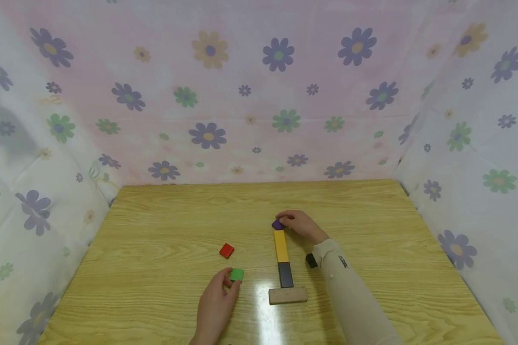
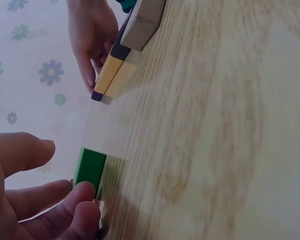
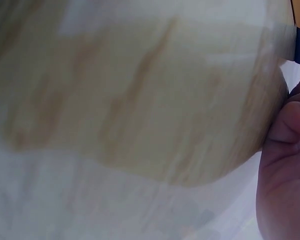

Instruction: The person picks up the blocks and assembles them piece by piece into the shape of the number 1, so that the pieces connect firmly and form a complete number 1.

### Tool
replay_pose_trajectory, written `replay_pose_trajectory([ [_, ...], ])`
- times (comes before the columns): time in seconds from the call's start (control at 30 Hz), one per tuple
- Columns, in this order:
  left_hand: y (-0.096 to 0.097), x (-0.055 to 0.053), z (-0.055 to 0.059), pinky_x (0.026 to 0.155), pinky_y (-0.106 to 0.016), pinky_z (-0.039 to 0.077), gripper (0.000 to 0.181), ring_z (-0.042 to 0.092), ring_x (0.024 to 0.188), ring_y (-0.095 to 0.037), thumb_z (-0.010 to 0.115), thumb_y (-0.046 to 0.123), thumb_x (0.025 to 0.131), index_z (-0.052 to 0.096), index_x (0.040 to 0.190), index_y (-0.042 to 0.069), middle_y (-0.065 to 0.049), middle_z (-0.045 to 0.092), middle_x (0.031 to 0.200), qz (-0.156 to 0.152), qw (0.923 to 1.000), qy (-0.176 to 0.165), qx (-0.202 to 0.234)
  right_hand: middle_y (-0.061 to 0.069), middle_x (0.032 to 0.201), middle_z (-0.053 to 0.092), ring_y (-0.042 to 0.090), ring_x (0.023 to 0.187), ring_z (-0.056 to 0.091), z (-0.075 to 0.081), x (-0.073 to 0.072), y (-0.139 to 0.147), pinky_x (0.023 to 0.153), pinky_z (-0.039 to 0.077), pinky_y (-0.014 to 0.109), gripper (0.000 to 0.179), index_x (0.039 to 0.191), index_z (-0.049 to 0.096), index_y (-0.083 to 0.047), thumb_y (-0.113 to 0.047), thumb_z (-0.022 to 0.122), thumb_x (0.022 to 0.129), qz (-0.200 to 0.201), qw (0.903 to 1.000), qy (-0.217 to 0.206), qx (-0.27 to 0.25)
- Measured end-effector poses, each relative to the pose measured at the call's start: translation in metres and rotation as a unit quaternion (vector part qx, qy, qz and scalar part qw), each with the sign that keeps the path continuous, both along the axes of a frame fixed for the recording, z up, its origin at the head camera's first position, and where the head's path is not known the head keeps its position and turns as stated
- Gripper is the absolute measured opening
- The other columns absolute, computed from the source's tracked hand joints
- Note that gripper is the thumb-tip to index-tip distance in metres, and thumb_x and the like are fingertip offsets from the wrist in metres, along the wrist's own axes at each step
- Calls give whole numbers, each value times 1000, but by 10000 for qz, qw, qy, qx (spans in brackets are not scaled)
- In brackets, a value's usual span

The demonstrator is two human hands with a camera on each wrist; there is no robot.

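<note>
My right hand (image 1: 301, 225) holds a small purple block (image 1: 277, 224) at the far end of a yellow block (image 1: 281, 246). Nearer to me, a dark grey block (image 1: 286, 274) continues the line and meets a beige wooden block (image 1: 287, 295) laid crosswise. To the left, my left hand (image 1: 217, 299) is at a green block (image 1: 236, 274). The left wrist view shows its fingertips (image 2: 84, 192) touching the green block, while the thumb stands apart from it. Only part of the right hand shows in the right wrist view.
A red block (image 1: 226, 250) lies beyond the green one. Beside the right sleeve (image 1: 349, 287) is a black block (image 1: 311, 260), partly hidden. Flower-patterned cloth (image 1: 250, 105) surrounds the wooden table (image 1: 164, 220) at the back and both sides.
</note>
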State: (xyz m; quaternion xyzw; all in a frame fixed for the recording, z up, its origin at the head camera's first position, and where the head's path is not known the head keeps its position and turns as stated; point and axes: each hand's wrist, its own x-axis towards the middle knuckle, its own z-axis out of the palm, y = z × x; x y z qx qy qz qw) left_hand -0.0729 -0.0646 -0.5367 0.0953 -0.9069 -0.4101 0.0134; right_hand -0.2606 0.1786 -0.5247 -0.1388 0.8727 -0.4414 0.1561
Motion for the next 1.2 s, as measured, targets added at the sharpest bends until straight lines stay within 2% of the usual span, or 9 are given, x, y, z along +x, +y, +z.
replay_pose_trajectory([
  [0.37, -1, -5, -1, 48, -22, 34, 37, 42, 53, -2, 60, 34, 83, 58, 113, 13, 13, 58, 78, -160, 9996, 60, -207, 8, 115, 55, 18, 93, 50, 1, 0, -1, 78, 38, 33, 28, 118, 58, -9, -15, 48, 93, -42, 9999, 7, 119],
  [0.7, 2, -14, -1, 53, -24, 38, 32, 48, 57, -3, 65, 26, 80, 61, 108, 12, 12, 60, 72, -250, 9992, 304, 71, 9, 114, 56, 19, 96, 52, 0, 0, 0, 81, 39, 35, 28, 118, 57, -8, -15, 48, 92, 92, 9997, 154, 153],
  [1.0, 10, -23, 0, 49, -23, 37, 31, 47, 53, -2, 67, 21, 77, 62, 106, 11, 13, 58, 67, -328, 9979, 550, -114, 10, 114, 56, 20, 96, 52, -1, 0, 0, 81, 40, 35, 27, 117, 58, -8, -14, 48, 92, 51, 9997, 178, 147],
  [1.2, 15, -31, -2, 45, -23, 35, 31, 44, 50, -4, 65, 24, 79, 62, 107, 13, 13, 57, 68, -429, 9978, 468, -165, 8, 113, 56, 19, 96, 52, -3, 0, -1, 82, 40, 36, 27, 117, 58, -10, -15, 48, 93, -6, 9996, 175, 235],
])
